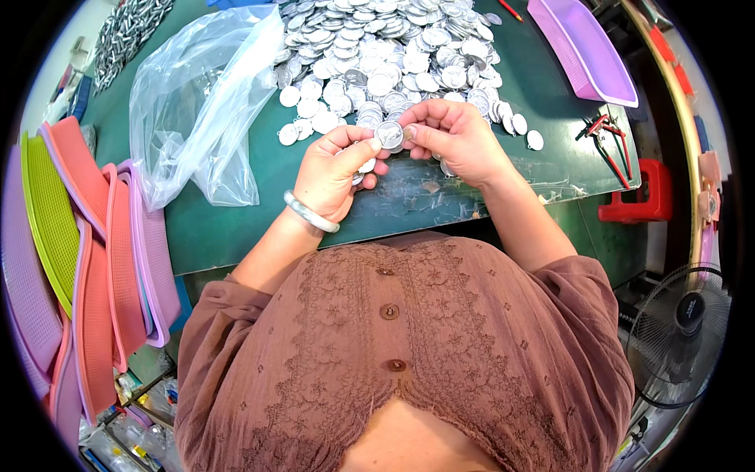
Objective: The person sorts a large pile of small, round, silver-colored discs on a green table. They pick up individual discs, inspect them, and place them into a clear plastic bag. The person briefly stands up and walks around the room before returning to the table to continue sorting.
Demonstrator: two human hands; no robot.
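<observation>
Between my two hands, just above the near edge of the table, is a round silvery metal disc (388, 135). My left hand (340, 167), with a pale bangle on its wrist, pinches the disc's left side. More discs show under its curled fingers. My right hand (460, 141) closes thumb and forefinger on the disc's right side. Its other fingers are bent, and what lies beneath them is partly hidden. Right behind my hands spreads a big heap of similar silvery discs (393, 59), some with a small loop at the rim.
A clear plastic bag (200, 118) lies left on the green table (307, 224). Small metal parts (130, 35) are piled far left. Right are a purple basket (586, 59), red-handled pliers (607, 145), a red stool (649, 193) and a fan (680, 330). Stacked colourful baskets (86, 259) stand left.
</observation>
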